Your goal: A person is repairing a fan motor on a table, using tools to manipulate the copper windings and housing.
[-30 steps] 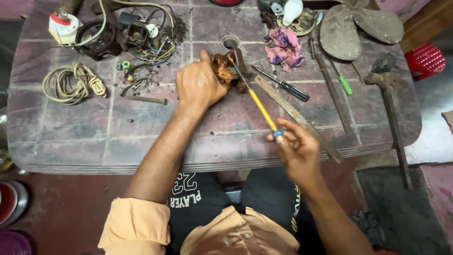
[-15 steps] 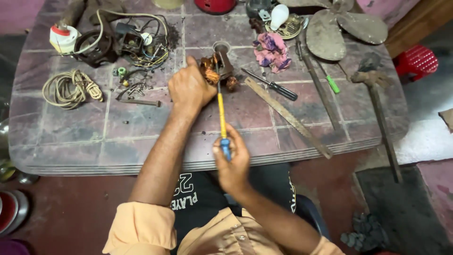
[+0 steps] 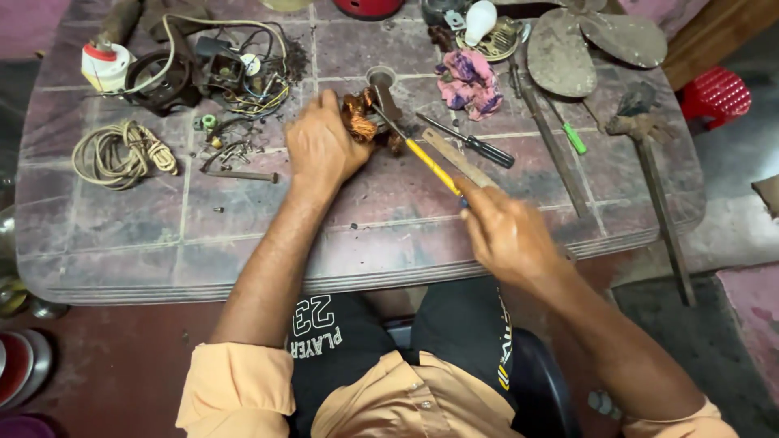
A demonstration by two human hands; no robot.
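Here the left hand [image 3: 320, 146] clamps its fingers over the copper-wound motor part [image 3: 361, 122] to pin it on the desk [image 3: 130, 235]; the right hand [image 3: 507, 235] pinches the yellow-handled screwdriver [image 3: 430, 162], tip angled into the windings just beyond the left fingers.

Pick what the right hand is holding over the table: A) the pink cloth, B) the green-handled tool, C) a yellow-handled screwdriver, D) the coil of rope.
C: the right hand grips a yellow-handled screwdriver, its tip at the copper-wound part held by the left hand.
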